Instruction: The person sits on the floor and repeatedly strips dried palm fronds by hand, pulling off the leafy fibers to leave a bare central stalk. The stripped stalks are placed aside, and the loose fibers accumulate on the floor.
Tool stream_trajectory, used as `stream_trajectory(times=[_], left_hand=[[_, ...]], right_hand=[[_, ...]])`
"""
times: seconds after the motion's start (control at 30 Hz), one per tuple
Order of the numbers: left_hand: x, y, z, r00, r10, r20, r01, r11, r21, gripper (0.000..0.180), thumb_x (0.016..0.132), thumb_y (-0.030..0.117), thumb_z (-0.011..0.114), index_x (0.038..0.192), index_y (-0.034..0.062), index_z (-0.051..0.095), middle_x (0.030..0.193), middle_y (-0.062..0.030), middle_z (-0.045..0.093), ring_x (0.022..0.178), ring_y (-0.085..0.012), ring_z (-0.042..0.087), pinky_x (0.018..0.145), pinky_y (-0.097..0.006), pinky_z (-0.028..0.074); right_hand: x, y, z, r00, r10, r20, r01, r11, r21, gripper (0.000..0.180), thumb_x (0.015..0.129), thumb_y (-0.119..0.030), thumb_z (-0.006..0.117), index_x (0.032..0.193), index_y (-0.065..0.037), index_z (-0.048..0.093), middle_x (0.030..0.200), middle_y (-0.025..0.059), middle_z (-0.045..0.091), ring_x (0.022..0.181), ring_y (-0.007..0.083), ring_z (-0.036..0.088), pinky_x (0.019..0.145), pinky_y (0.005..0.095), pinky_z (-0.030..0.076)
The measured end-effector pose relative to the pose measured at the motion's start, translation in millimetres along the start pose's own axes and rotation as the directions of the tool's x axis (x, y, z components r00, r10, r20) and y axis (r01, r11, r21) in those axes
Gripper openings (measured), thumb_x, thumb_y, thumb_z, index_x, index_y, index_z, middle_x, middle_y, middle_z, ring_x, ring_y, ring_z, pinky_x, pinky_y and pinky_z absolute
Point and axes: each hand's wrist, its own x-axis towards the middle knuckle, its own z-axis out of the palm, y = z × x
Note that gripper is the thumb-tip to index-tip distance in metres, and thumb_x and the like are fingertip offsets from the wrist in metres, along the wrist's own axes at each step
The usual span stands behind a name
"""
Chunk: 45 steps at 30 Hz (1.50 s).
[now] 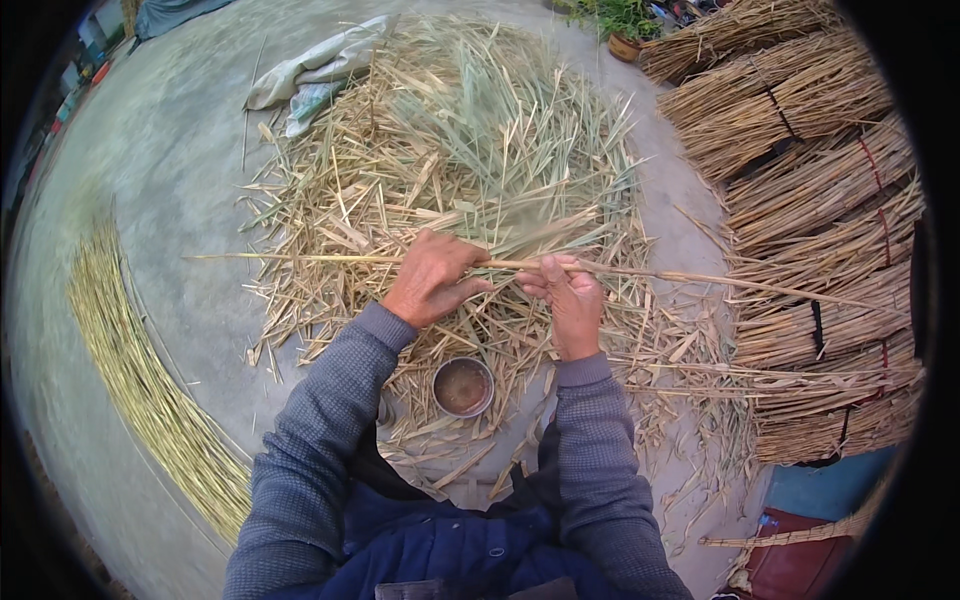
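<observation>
A long, thin dry reed stalk stretches sideways across the view, its tip pointing left and its thicker part running off to the right. My left hand is closed around it, back of the hand up. Close by on the right, my right hand pinches the same stalk between thumb and fingers. Below both hands lies a big heap of stripped husks and leaves, pale straw and greenish. A small round metal bowl stands between my forearms at the near edge of the heap; its inside looks brownish.
Tied bundles of brown stalks are stacked along the right. A long bundle of yellow-green peeled stalks lies on the concrete floor at left. A whitish sack rests at the heap's far left; a potted plant stands at the back.
</observation>
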Motion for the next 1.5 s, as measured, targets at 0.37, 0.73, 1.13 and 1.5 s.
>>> stream_trajectory(times=[0.37, 0.73, 1.13, 1.5], left_hand=[[-0.2, -20.5, -19.8, 0.995, -0.083, 0.058, 0.090, 0.987, -0.131, 0.017, 0.085, 0.024, 0.079, 0.094, 0.0103, 0.075, 0.079, -0.0039, 0.070, 0.075, -0.0230, 0.063, 0.077, -0.037, 0.043], [5.1, -16.3, -16.4, 0.851, -0.509, 0.128, 0.427, 0.529, -0.734, 0.015, 0.088, 0.015, 0.078, 0.092, 0.0014, 0.072, 0.081, -0.0078, 0.074, 0.073, -0.0129, 0.069, 0.069, -0.027, 0.054], [10.3, -13.4, -12.0, 0.994, -0.033, -0.104, 0.035, 0.999, 0.019, 0.037, 0.084, 0.038, 0.077, 0.106, 0.0084, 0.071, 0.094, -0.0093, 0.069, 0.093, -0.0271, 0.060, 0.082, -0.039, 0.040], [31.2, 6.3, 27.3, 0.844, -0.502, 0.188, 0.462, 0.505, -0.729, 0.021, 0.087, 0.014, 0.078, 0.103, 0.0015, 0.073, 0.084, -0.0046, 0.072, 0.081, -0.0145, 0.067, 0.070, -0.031, 0.053]], right_hand=[[0.8, -32.8, -37.7, 0.985, -0.151, -0.084, 0.150, 0.988, -0.020, 0.023, 0.099, -0.021, 0.067, 0.109, -0.001, 0.059, 0.097, 0.0146, 0.073, 0.086, 0.0224, 0.074, 0.075, 0.0293, 0.060], [-4.8, -30.8, -38.0, 0.992, -0.125, -0.016, 0.124, 0.992, -0.025, 0.024, 0.100, -0.026, 0.066, 0.105, -0.004, 0.058, 0.092, 0.0125, 0.073, 0.083, 0.0212, 0.074, 0.073, 0.0289, 0.060], [2.7, -20.0, -35.6, 0.994, -0.097, -0.058, 0.098, 0.995, 0.023, 0.027, 0.103, -0.028, 0.061, 0.108, -0.001, 0.057, 0.098, 0.0152, 0.072, 0.087, 0.0234, 0.074, 0.077, 0.0307, 0.061], [0.5, -21.7, -23.0, 0.998, -0.044, 0.037, 0.043, 0.999, 0.008, 0.034, 0.106, -0.031, 0.053, 0.110, 0.002, 0.061, 0.099, 0.0161, 0.073, 0.087, 0.0227, 0.074, 0.076, 0.0310, 0.061]])
